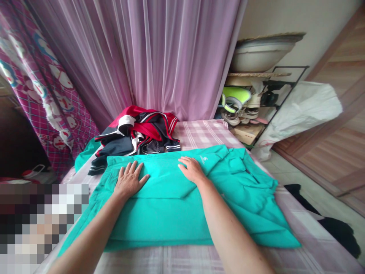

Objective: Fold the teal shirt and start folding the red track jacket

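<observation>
A turquoise garment (159,217), which looks like a jacket, lies spread on the checked cloth in front of me, its far side folded over toward me. My left hand (129,179) rests flat on the folded part near its left end, fingers spread. Farther right, my right hand (191,169) lies on the same folded layer with fingers stretched out, beside a small white print. The collar end, at the right, is wrinkled. Neither hand grips anything.
Behind the garment lies a heap of red, navy and white clothes (151,129). Purple curtains (176,57) hang at the back. To the right stands a rack with shoes (232,118) and a large basin (262,53). A white plastic bag (308,110) hangs beside it. Dark cloth (339,232) lies at lower right.
</observation>
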